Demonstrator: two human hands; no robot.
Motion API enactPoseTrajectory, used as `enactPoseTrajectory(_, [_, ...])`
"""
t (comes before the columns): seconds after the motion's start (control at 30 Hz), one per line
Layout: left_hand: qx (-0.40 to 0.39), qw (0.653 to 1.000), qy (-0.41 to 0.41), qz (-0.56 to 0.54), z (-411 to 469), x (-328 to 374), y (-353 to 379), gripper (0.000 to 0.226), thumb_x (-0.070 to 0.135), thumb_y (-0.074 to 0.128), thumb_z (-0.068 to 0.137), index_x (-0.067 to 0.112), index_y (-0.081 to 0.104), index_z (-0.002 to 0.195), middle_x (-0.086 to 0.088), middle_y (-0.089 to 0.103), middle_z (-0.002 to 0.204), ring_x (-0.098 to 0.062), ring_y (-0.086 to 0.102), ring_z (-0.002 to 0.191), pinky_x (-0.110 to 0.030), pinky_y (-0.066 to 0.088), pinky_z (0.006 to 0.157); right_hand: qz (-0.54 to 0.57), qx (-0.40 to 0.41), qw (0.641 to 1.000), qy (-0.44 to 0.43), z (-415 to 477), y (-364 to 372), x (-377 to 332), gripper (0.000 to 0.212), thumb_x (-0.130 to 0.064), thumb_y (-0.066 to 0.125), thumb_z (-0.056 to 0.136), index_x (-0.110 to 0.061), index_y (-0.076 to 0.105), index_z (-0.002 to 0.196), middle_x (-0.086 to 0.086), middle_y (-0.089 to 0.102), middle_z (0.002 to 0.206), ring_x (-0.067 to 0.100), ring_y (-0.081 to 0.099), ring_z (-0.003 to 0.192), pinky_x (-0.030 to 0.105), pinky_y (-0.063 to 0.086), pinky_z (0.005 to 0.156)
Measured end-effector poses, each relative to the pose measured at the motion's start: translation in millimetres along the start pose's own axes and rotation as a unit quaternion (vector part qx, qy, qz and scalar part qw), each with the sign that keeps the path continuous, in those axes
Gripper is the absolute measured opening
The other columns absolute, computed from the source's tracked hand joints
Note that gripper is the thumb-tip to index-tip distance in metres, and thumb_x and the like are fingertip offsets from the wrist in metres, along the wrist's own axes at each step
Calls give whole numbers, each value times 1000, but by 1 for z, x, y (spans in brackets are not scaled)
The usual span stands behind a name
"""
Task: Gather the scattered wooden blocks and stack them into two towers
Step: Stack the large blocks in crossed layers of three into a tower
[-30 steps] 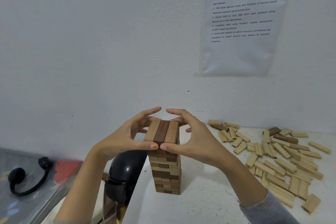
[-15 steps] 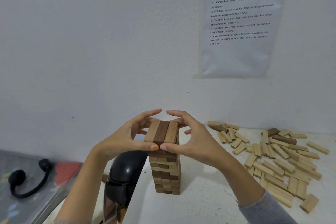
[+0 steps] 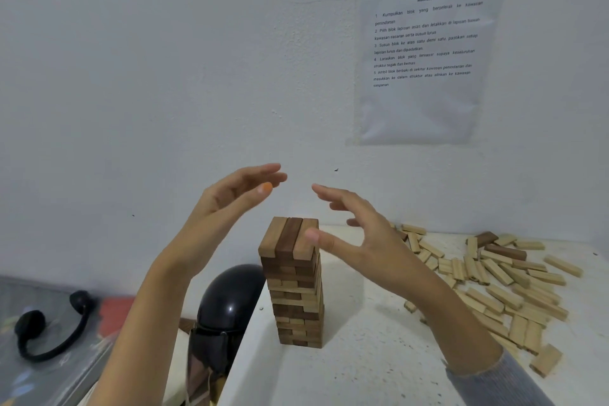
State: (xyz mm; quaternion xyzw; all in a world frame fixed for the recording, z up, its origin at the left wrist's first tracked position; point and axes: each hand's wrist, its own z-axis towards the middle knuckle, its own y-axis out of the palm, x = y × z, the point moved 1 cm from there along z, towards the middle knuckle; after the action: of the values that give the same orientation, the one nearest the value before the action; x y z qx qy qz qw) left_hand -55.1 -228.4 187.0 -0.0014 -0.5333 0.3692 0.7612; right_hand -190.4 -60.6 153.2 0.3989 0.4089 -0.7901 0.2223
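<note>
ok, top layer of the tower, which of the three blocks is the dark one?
The middle block on top of the tower: dark brown, while the left block and right block beside it are pale.

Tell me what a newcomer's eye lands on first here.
The wooden tower stands mid-frame near the left edge of the white table, a dark block between two pale ones on top. The left hand and right hand hover open by its top, holding nothing. Loose blocks lie scattered to its right.

A printed instruction sheet hangs on a white plaster wall above a speckled white tabletop.
</note>
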Motion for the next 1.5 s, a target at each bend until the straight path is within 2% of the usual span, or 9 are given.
enactPoseTrajectory(0.13, [31,998,50,-4,6,38,15,28,27,55,95,15,65,118,5,72,109,-14,66,107,-21,52,87,3,49,998,-23,-6,-16,-7,47,-56,53,81,-46,52,127,-28,51,127,-8,45,119,24,39,101])
enactPoseTrajectory(0.37, [0,997,72,-24,20,69,81,20,23,56,95,17,70,108,4,74,98,-11,68,96,-24,52,84,28,117,992,-28,-28,-60,0,17,-25,58,95,-28,70,106,-17,69,106,3,62,104,30,49,93])
enactPoseTrajectory(0.53, [-23,997,31,-63,32,53,139,18,10,57,96,16,73,101,2,75,91,-8,68,88,-16,50,72,35,143,989,10,-48,-93,31,17,-12,59,94,-21,73,98,-12,73,96,3,67,90,13,48,77])
enactPoseTrajectory(0.83, [-36,994,-80,-63,57,-22,218,20,7,56,92,18,73,96,5,75,88,-10,68,89,-10,48,71,46,217,965,136,-75,-144,120,29,1,58,91,-22,74,86,-4,74,84,17,67,83,21,52,72])
enactPoseTrajectory(0.97, [-20,991,-125,-39,68,-60,241,20,4,58,90,16,73,96,5,74,90,-5,66,87,-6,45,69,42,241,952,182,-80,-159,156,30,5,56,90,-18,74,87,-4,74,83,3,67,79,16,50,73])
enactPoseTrajectory(1.1, [-6,990,-137,-4,82,-93,254,23,-2,57,89,12,72,99,3,73,91,-1,64,84,-8,46,67,24,247,942,225,-78,-169,194,33,7,55,88,-20,74,87,-5,74,84,13,66,82,32,53,72])
enactPoseTrajectory(1.23, [-1,992,-118,35,104,-117,262,30,-8,53,87,14,70,98,3,72,95,-4,65,90,-9,46,67,21,249,937,243,-69,-180,225,31,7,56,88,-19,72,84,-7,72,90,6,65,85,16,49,66])
enactPoseTrajectory(1.4, [-95,987,-96,92,124,-137,270,47,-18,39,87,20,60,104,5,65,103,2,59,97,-1,40,77,-41,252,941,221,-56,-185,253,32,14,54,86,-13,70,93,-9,68,94,-11,61,83,2,44,67])
enactPoseTrajectory(1.5, [-151,977,-93,122,128,-153,272,37,-8,43,92,18,63,110,-6,68,106,-5,61,94,-8,44,84,-91,246,946,190,-49,-187,264,37,16,56,84,-18,65,95,-14,62,95,-18,60,84,5,48,73])
